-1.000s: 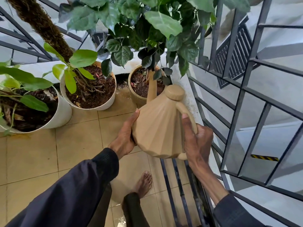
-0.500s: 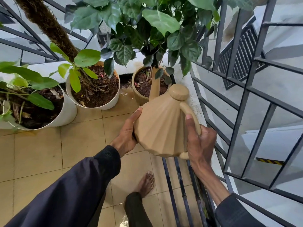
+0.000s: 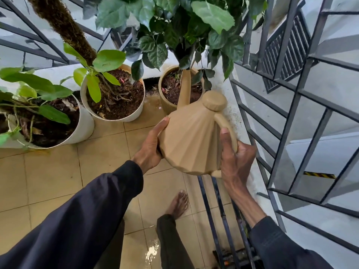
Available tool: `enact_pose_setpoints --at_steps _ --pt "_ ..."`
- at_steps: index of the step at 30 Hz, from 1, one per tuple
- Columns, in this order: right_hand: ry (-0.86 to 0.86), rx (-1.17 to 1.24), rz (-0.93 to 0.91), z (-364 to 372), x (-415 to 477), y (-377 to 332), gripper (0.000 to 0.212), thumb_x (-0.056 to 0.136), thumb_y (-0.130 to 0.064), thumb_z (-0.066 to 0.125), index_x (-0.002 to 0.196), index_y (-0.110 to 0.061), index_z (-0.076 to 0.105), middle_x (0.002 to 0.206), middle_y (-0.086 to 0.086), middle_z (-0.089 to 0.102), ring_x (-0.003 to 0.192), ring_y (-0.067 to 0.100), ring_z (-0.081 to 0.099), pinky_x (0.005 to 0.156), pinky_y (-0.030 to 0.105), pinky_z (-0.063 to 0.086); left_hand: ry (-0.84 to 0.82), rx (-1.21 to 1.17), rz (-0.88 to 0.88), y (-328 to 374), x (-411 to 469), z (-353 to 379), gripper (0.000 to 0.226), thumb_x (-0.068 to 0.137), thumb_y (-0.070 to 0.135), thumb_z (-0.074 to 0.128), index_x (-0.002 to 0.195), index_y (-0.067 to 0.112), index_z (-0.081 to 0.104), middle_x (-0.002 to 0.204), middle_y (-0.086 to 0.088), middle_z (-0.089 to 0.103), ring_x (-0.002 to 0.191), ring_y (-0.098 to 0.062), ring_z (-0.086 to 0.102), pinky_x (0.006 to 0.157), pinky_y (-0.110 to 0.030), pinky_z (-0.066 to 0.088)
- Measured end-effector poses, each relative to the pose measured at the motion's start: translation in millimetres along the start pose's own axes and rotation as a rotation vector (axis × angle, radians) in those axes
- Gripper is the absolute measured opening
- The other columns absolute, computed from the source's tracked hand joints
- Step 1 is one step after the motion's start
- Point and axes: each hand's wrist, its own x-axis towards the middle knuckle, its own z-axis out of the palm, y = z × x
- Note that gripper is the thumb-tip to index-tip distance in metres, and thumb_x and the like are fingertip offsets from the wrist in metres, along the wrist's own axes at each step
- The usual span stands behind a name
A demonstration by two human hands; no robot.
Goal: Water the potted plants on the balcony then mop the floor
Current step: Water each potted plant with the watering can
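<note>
Hands grip faceted tan watering can (image 3: 191,140): left hand (image 3: 150,146) cupping body, right hand (image 3: 236,160) wrapping handle.

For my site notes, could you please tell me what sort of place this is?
Most likely a small apartment balcony: dark metal railing encloses it, the floor is beige tiles, and potted plants crowd the corner where a tan watering can is tipped.
</note>
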Motion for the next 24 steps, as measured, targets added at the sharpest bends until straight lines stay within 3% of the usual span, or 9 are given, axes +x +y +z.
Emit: enact_pose_setpoints --at_steps 1,4,11,16,20,24 --pt "-0.004 0.007 0.014 1 -3 -5 0.065 0.091 -0.052 0.072 0.055 -0.007 0.043 0.046 -0.015 0.041 0.042 0.004 0.04 0.047 0.016 0.04 -0.008 0.016 -0.002 2 -3 -1 0.06 0.082 0.059 0.074 0.129 0.022 0.066 0.118 -0.006 0.075 0.107 -0.025 0.07 0.078 -0.039 0.058" --pt "-0.017 -0.002 0.018 2 -13 -13 0.057 0.099 -0.035 0.073 0.055 -0.022 0.04 0.039 -0.021 0.042 0.037 0.002 0.044 0.046 0.011 0.038 -0.018 0.022 0.004 3 -11 -4 0.063 0.081 0.059 0.074 0.132 0.021 0.065 0.123 -0.008 0.073 0.113 -0.028 0.069 0.081 -0.04 0.059" --pt "0.006 0.031 -0.01 5 -33 -27 0.056 0.102 -0.02 0.069 0.053 -0.019 0.042 0.036 -0.021 0.041 0.034 0.002 0.043 0.043 0.007 0.033 -0.051 0.059 0.014 12 -15 -10 0.059 0.084 0.058 0.072 0.132 0.024 0.065 0.119 -0.007 0.074 0.106 -0.024 0.07 0.081 -0.04 0.059" --pt "0.009 0.017 0.013 11 -48 -30 0.056 0.101 -0.023 0.069 0.052 -0.019 0.043 0.034 -0.018 0.039 0.032 0.003 0.038 0.041 0.008 0.03 -0.095 0.078 0.008 9 -23 -25 0.055 0.09 0.057 0.066 0.136 0.026 0.061 0.119 -0.003 0.075 0.104 -0.02 0.073 0.079 -0.038 0.06" --pt "-0.023 -0.028 0.035 19 -59 -23 0.061 0.098 -0.041 0.071 0.051 -0.012 0.044 0.037 -0.013 0.038 0.034 0.005 0.033 0.041 0.013 0.03 -0.128 0.084 0.002 1 -35 -47 0.047 0.095 0.056 0.059 0.134 0.031 0.06 0.117 -0.001 0.076 0.101 -0.017 0.074 0.076 -0.036 0.06" --pt "-0.083 -0.064 0.047 31 -69 -23 0.051 0.1 -0.033 0.071 0.056 -0.02 0.048 0.036 -0.018 0.045 0.033 0.003 0.044 0.039 0.007 0.031 -0.113 0.057 0.014 -13 -42 -75 0.044 0.095 0.055 0.058 0.133 0.033 0.061 0.123 -0.001 0.073 0.113 -0.022 0.07 0.087 -0.041 0.059"
